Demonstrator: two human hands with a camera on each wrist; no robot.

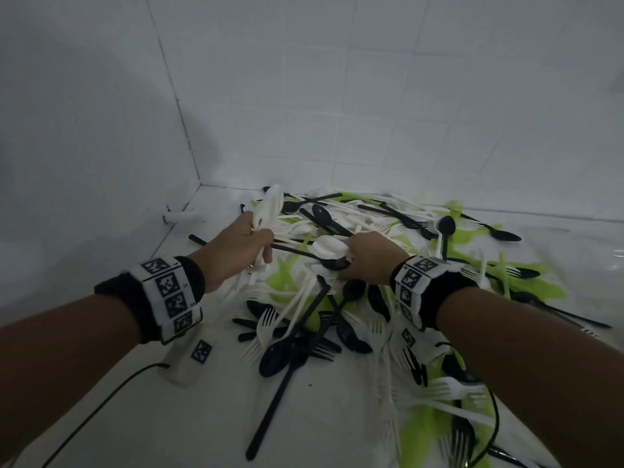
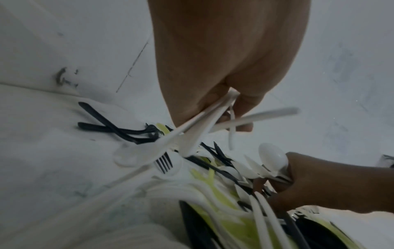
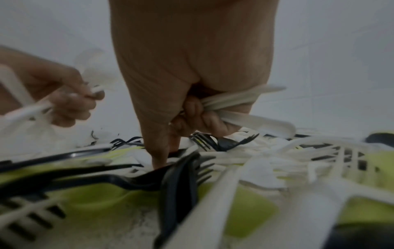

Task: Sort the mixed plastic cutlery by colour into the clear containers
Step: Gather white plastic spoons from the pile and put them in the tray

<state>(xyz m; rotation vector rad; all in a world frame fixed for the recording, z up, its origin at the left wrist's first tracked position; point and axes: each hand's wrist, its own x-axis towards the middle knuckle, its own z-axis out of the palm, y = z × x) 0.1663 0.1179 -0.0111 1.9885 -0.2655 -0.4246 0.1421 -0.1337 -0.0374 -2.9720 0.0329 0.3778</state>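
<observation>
White tiled floor (image 1: pixel 331 417) and tiled walls (image 1: pixel 405 113) meeting in a corner — dim light. Cutlery pile (image 1: pixel 337 298) of white, black and green spread on floor. Left hand (image 1: pixel 241 246) gripping bunch of white spoons (image 1: pixel 270 206). Right hand (image 1: pixel 369 256) — curled round more white cutlery (image 1: pixel 329 247), low on pile.

Your head camera looks forward and down over both forearms at heap of black, white and lime-green plastic cutlery (image 1: pixel 337 298) in white tiled corner (image 1: pixel 199 185). Your wrist cameras sit close above heap, each looking along own palm. All three views share heap; each wrist view catches opposite hand.
</observation>
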